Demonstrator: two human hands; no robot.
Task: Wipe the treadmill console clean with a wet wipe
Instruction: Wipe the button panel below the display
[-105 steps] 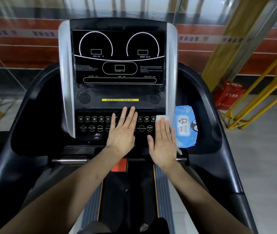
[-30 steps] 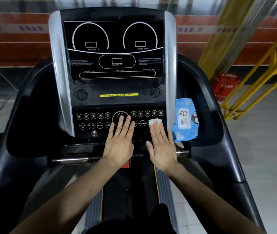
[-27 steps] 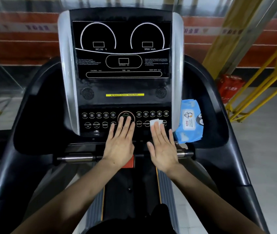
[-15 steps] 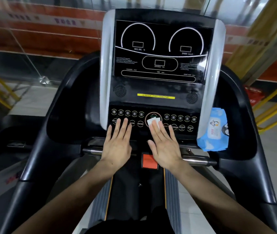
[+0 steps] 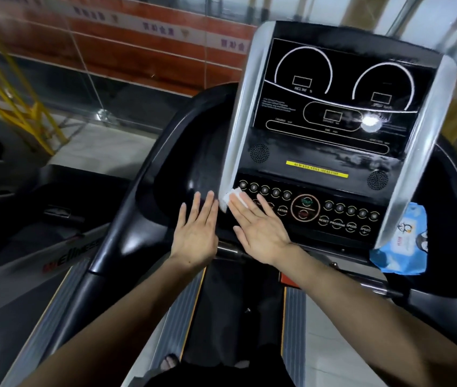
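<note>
The treadmill console is a black panel with silver side strips, two dial outlines and a row of round buttons. My right hand lies flat on the left end of the button row, pressing a folded white wet wipe under its fingertips, at the foot of the left silver strip. My left hand rests flat with fingers spread on the black tray surround just left of the console, holding nothing.
A blue pack of wet wipes sits in the right tray beside the console. A chrome bar runs below the panel. Yellow railings stand far left, and another treadmill is on the left.
My right hand has slid the wipe leftward along the button row, from its right end to its left end. My left hand moved left off the buttons. The camera has turned left.
</note>
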